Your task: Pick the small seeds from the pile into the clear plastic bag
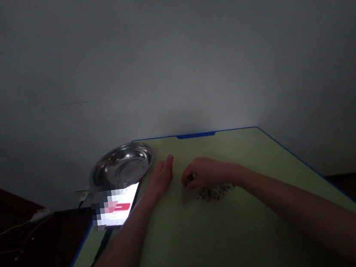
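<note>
A scattered heap of small dark and pale bits (216,193), perhaps beads or beans, lies on the pale green table (204,243). Over its left edge my right hand (204,172) is bent in a pinch, thumb and forefinger meeting. Below those fingertips shows a faint, see-through patch, too dim to name. My left hand (162,178) is on the table's left half, beside the steel basin, its thumb pointing up and away. Its other fingers are mostly hidden from view, and I see nothing in it.
A shiny steel basin (121,164) stands at the back left. In front of it a lit phone or tablet (120,207), partly blurred out, leans near my left forearm. A blue rim (196,135) edges the table, and a grey wall rises behind. White cables (40,215) hang at the left.
</note>
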Motion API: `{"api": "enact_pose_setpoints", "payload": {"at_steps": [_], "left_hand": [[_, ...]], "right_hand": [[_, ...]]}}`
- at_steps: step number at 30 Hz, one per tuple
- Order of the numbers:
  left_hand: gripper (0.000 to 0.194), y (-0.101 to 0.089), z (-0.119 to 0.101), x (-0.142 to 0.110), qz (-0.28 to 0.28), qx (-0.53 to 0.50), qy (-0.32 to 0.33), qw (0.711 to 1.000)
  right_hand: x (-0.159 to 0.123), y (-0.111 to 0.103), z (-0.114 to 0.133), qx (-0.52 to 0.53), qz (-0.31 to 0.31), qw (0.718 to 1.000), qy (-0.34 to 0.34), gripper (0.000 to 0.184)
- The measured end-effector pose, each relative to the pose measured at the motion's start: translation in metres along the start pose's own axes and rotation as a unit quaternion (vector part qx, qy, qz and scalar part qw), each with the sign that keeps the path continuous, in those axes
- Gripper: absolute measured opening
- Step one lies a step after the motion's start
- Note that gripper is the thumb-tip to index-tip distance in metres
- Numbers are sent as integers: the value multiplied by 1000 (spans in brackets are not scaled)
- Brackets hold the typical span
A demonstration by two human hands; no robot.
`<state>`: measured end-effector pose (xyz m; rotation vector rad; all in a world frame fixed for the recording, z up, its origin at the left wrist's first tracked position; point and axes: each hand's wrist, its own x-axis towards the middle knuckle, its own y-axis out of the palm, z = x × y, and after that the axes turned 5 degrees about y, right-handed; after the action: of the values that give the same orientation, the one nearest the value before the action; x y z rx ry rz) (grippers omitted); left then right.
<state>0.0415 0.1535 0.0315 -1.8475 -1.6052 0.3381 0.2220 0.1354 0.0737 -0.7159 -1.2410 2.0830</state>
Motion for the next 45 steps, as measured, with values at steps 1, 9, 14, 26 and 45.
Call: {"api": "enact_pose_setpoints", "payload": {"at_steps": [1,9,14,26,45], "left_hand": [[46,0,-1,-1,4,-11,-6,1000],[53,1,-8,-5,11,-52,-43,998],[53,2,-8,-5,12,-45,-41,998],[52,0,-12,-5,29,-47,-72,996],[56,-1,-18,-6,42,-3,-83,996]], "right_hand": [[-2,1,3,-2,7,1000,-11,20],[-33,5,21,-10,62,996,-61,17],[-55,-5,22,36,5,999,-31,14],[-92,2,-12,112,-107,980,124,15],[-107,11,-15,108,-55,982,145,16]]}}
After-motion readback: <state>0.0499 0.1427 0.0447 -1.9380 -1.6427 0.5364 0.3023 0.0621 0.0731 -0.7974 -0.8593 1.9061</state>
